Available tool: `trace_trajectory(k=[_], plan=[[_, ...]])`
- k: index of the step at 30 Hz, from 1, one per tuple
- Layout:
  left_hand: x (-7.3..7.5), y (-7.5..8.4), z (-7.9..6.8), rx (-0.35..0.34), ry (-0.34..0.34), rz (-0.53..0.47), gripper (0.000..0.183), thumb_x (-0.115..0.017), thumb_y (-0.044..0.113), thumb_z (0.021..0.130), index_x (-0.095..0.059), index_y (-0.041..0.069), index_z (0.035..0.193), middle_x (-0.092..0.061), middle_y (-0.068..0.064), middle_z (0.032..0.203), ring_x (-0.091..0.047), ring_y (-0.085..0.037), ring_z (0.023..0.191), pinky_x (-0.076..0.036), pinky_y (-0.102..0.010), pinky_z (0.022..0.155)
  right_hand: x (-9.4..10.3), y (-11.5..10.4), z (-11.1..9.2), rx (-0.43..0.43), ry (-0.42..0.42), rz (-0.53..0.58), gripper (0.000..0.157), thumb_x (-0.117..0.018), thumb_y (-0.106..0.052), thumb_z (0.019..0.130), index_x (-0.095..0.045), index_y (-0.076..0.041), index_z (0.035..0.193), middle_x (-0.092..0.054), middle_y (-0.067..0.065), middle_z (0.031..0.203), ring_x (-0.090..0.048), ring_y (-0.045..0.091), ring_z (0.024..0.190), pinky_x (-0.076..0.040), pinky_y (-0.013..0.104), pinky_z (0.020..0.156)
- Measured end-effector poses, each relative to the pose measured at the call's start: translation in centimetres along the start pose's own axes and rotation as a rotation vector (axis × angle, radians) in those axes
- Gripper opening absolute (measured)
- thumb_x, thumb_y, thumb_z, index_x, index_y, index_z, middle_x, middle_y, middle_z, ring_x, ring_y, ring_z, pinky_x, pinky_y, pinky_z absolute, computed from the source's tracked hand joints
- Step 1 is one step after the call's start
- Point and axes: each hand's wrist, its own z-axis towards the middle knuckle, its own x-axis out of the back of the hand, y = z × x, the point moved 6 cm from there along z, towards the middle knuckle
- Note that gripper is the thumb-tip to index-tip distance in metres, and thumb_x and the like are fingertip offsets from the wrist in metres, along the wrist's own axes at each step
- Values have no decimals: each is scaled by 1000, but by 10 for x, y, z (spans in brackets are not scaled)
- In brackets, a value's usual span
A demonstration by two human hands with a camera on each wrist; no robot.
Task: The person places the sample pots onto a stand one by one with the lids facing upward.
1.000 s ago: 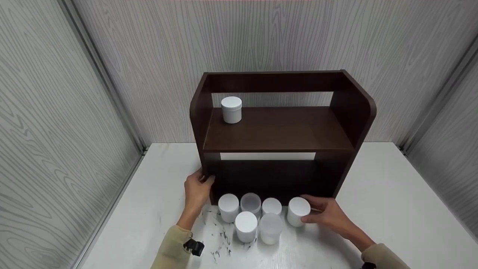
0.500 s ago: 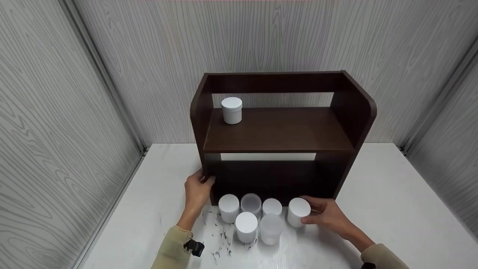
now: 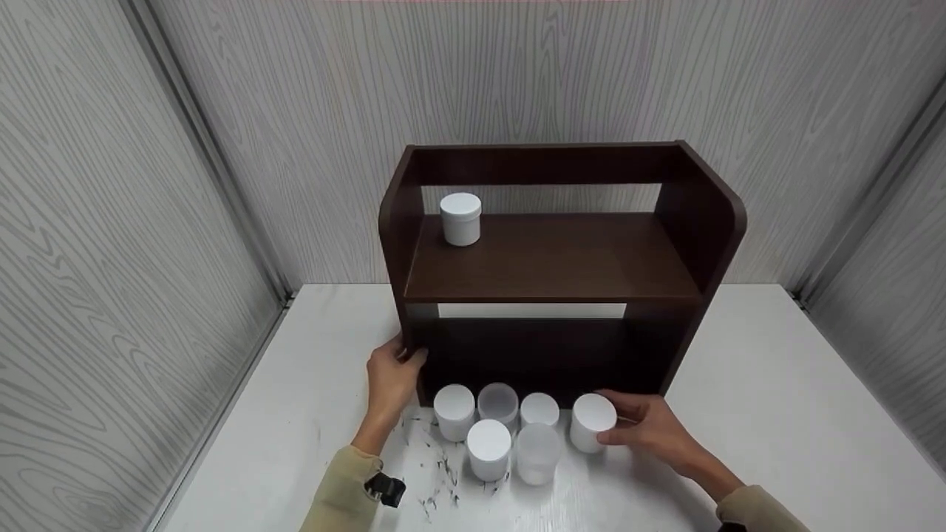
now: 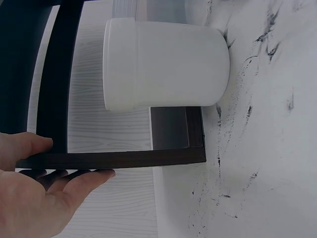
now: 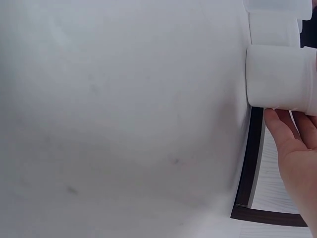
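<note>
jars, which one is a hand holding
The white jar farthest right in the head view: the right hand grips it, while no other jar is held.

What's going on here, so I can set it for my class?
A person's left hand grips the left side of a dark shelf unit, while their right hand holds a white jar in front of it. To that jar's left, three more white jars and two translucent containers stand on the white table. Another white jar sits toward the left of the upper board.
</note>
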Motion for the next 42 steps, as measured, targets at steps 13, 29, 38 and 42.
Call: trace_trajectory(k=[13, 29, 38, 42], plan=[[0, 0, 0, -12, -11, -7, 51, -67, 8, 100, -53, -13, 145, -62, -30, 138, -64, -41, 125, -57, -43, 98, -3, -12, -5, 5, -2, -3, 64, -90, -7, 82, -65, -1, 141, -68, 16, 137, -66, 22, 125, -53, 34, 105], [1, 0, 0, 7, -11, -16, 49, -67, 8, 100, -56, -12, 143, -62, -30, 138, -64, -40, 125, -57, -42, 98, 0, -21, -14, -26, 22, -13, 62, -91, -8, 80, -69, -4, 138, -71, 14, 133, -68, 23, 122, -56, 35, 98], [1, 0, -1, 9, -10, -7, 49, -67, 7, 100, -56, -12, 143, -62, -29, 138, -64, -41, 125, -57, -44, 98, 0, -30, -17, -51, 36, -5, 64, -92, -9, 79, -69, -4, 138, -71, 14, 133, -68, 23, 122, -58, 37, 97], [0, 0, -1, -3, -10, -7, 47, -67, 6, 100, -57, -12, 142, -63, -29, 137, -64, -41, 125, -57, -45, 99, -1, -38, -19, -59, 38, -10, 65, -92, -11, 79, -68, -5, 139, -71, 13, 133, -67, 23, 123, -58, 36, 95]])
